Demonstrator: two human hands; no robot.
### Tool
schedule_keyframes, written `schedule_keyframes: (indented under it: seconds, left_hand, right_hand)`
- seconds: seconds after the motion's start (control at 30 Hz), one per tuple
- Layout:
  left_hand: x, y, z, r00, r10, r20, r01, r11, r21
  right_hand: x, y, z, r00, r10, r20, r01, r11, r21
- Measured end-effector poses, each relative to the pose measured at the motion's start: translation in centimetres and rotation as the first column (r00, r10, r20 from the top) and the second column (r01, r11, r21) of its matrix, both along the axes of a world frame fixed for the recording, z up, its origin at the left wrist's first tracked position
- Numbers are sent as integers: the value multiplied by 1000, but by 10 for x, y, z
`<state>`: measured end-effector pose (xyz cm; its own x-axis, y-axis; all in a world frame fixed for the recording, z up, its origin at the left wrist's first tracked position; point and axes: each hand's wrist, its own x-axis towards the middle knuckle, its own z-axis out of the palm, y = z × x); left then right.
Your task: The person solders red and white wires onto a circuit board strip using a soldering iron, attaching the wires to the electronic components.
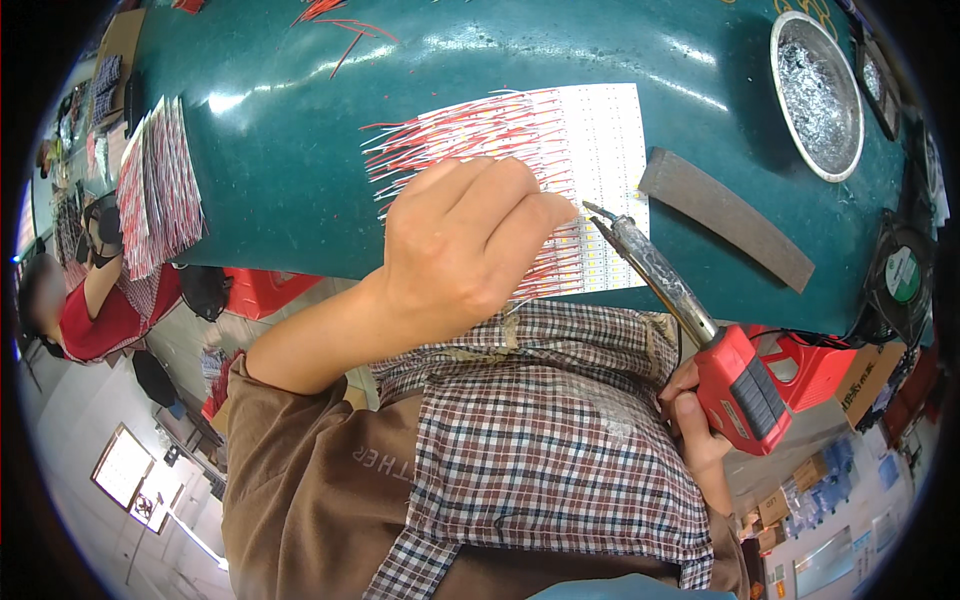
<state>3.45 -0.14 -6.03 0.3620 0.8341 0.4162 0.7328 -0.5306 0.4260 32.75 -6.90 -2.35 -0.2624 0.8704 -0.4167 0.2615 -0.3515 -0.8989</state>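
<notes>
On the green table lies a white sheet of LED strips, with rows of thin red and white wires fanning out from its left part. Over the middle of that sheet is my left hand, its fingers curled in a pinch; whatever is between the fingertips is hidden. My right hand, low on the right, grips a soldering iron with a red and black handle. The iron's tip points up and left, close to my left fingertips above the strips. I cannot tell whether it touches the sheet.
A dark flat bar lies right of the sheet. Beyond it are a metal bowl of silvery scraps and a black fan. Wired strips hang over the table's left end, near a person in red. Loose red wires lie at the back.
</notes>
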Motion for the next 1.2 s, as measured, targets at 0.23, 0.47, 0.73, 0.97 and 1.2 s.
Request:
schedule_keyframes:
  seconds: [0.23, 0.47, 0.73, 0.97, 1.2]
  left_hand:
    - [-3, 2, 0, 999, -30, -23, 29, 999, -25]
    - [-3, 5, -3, 998, -54, 17, 55, 998, -30]
    - [-2, 6, -7, 998, -45, -45, 47, 998, 32]
    - [-3, 7, -4, 997, -58, -54, 59, 998, -1]
    - [-5, 8, -4, 995, -77, -64, 76, 997, -26]
  right_hand:
    - [-3, 2, 3, 999, -27, 36, 28, 999, -21]
    - [-5, 3, 3, 999, -38, 23, 39, 997, -62]
    - [-8, 3, 2, 998, -58, -25, 57, 997, -53]
    - [-7, 4, 3, 998, -52, -16, 50, 993, -110]
    - [-5, 3, 3, 999, -24, 35, 26, 997, -74]
